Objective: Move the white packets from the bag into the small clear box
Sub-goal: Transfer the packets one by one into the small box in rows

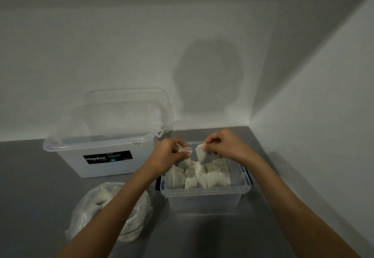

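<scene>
Pinching white packets [203,155] in left hand [172,152] and right hand [224,146] above the crowded small clear box [204,190], possibly risking snagging and dropping one outside.

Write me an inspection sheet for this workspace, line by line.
Surface: grey table, dimly lit.
Job's things: small clear box holds rows of upright white packets; bag lies to its left, more packets inside.
Clutter: large clear tub labelled Megabox, behind the bag.
Hands: left hand pinches a packet, right hand a second packet, both above the box.
Cables: nothing seen.
Surroundings: plain walls meeting in a corner.
</scene>
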Motion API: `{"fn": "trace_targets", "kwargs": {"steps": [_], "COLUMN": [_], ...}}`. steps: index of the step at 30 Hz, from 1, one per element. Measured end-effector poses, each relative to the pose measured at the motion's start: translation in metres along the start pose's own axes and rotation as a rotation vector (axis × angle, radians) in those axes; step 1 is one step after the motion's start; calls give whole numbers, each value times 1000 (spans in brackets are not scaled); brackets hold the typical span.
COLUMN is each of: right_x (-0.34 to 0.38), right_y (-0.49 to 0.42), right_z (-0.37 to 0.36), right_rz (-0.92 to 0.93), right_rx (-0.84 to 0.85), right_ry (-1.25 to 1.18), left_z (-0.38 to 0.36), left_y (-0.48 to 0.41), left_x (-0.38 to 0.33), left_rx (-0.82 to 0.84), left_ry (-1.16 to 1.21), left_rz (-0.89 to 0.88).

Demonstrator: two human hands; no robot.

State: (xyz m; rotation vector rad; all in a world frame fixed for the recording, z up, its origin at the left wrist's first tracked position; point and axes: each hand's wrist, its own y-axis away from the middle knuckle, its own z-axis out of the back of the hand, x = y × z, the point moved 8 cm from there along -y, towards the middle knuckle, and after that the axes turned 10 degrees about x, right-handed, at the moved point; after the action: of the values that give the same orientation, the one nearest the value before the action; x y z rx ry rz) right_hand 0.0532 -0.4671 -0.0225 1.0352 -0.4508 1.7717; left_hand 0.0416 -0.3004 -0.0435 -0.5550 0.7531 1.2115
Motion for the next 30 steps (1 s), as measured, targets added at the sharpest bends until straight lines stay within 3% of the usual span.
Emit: {"fn": "trace_targets", "kwargs": {"steps": [5,11,20,30], "right_x": [-28,-47,-65,-74], "right_y": [-20,-35,-48,-58], "right_z": [-16,-37,-73,-84], "right_rz": [-98,-173,-276,-331], "right_rx": [31,124,292,303], "right_ry": [125,208,186,186], "left_z": [-20,-48,-86,-90], "left_y": [-18,-35,-46,-48], "left_x": [11,28,53,53], "left_rx": [100,348,600,464], "left_ry": [-213,-532,-1133,-1418], "left_rz": [2,85,245,71]}}
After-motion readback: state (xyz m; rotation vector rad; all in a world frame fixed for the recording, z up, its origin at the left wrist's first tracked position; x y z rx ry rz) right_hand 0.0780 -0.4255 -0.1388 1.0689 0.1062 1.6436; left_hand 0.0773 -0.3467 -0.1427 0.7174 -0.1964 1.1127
